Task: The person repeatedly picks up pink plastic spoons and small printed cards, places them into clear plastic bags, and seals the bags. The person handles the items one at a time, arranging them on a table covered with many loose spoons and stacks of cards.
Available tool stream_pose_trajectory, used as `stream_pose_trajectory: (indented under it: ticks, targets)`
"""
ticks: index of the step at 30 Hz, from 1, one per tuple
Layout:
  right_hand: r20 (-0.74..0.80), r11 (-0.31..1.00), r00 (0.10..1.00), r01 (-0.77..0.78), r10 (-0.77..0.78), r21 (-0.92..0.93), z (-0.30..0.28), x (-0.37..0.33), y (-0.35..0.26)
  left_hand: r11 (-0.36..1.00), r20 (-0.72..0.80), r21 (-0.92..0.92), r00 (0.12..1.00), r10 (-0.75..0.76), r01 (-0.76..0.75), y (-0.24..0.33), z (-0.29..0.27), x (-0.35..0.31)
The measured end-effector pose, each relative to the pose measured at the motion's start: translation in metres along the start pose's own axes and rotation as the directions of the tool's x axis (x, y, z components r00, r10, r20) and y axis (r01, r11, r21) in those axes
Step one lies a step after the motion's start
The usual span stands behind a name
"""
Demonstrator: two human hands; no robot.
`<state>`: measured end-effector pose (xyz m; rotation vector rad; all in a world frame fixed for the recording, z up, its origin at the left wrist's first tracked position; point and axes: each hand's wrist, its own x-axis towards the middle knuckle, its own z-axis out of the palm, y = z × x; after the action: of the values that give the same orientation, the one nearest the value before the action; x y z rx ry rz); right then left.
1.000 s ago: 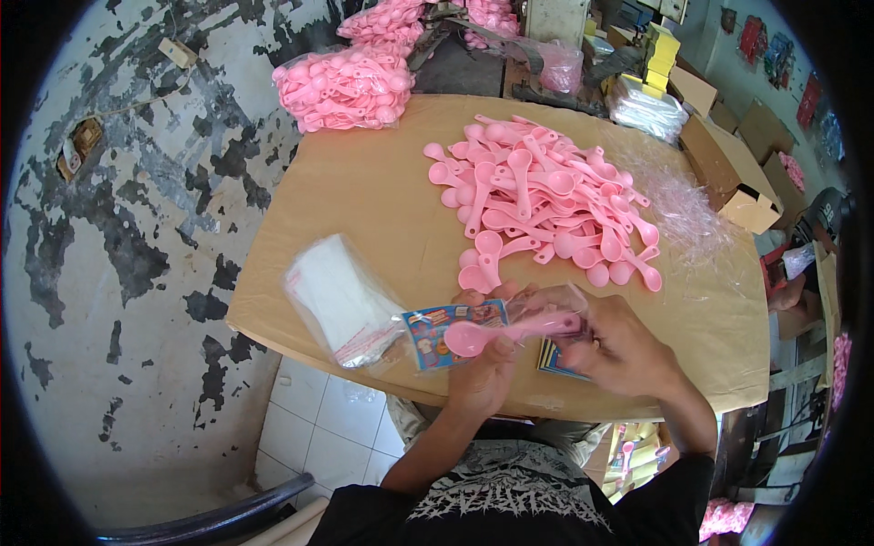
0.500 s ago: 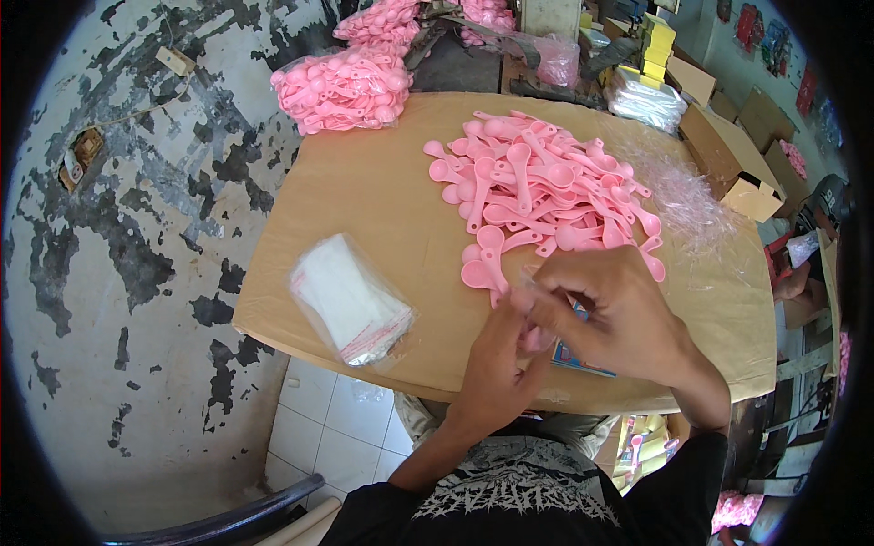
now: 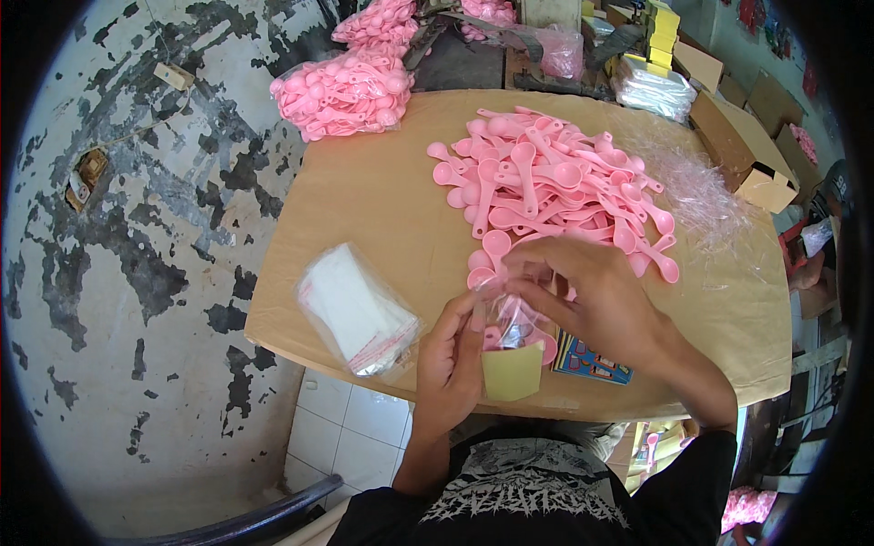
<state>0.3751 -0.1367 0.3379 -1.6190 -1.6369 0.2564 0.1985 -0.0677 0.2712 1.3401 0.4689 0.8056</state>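
My left hand (image 3: 451, 364) and my right hand (image 3: 592, 296) together hold a small clear plastic bag (image 3: 510, 318) with a pink spoon inside it and a plain card (image 3: 512, 371) at its lower end, above the near edge of the brown table (image 3: 364, 200). My right hand pinches the bag's top and my left hand grips its left side. A pile of loose pink plastic spoons (image 3: 555, 187) lies just beyond my hands. A colourful printed card (image 3: 592, 359) lies under my right hand.
A stack of clear empty bags (image 3: 355, 309) lies to the left on the table. Bags full of pink spoons (image 3: 341, 86) sit at the far left corner. Crumpled clear film (image 3: 701, 191) and cardboard boxes (image 3: 737, 136) are at the right.
One second ago the pink spoon lay flat over the printed card between my hands. Now both hands have lifted it inside the clear bag, turned upright, with the plain card showing.
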Motion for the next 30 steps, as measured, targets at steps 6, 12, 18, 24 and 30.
stream_pose_trajectory:
  ticks: [6, 12, 18, 24, 30]
  targets:
    - [-0.099, 0.848, 0.893, 0.374, -0.438, -0.375, 0.004, 0.007, 0.01, 0.956, -0.021, 0.208, 0.976, 0.215, -0.206, -0.001, 0.013, 0.008]
    - [0.062, 0.797, 0.912, 0.386, -0.406, -0.465, 0.011, 0.002, 0.032, 0.869, 0.036, 0.494, 0.999, 0.002, -0.019, 0.004, 0.009, 0.012]
    - [0.024, 0.901, 0.946, 0.316, -0.324, -0.297, 0.017, 0.003, 0.05, 0.79, 0.142, 0.603, 0.99, 0.026, -0.107, -0.001, 0.008, 0.017]
    - [-0.078, 0.976, 0.975, 0.213, -0.209, 0.04, -0.022, 0.015, 0.035, 0.996, 0.197, 0.039, 0.977, -0.083, 0.077, -0.005, 0.001, 0.017]
    - [-0.077, 0.956, 0.977, 0.211, -0.199, 0.205, -0.113, -0.013, 0.03, 0.971, 0.087, -0.198, 0.99, -0.115, 0.13, 0.006, -0.003, 0.019]
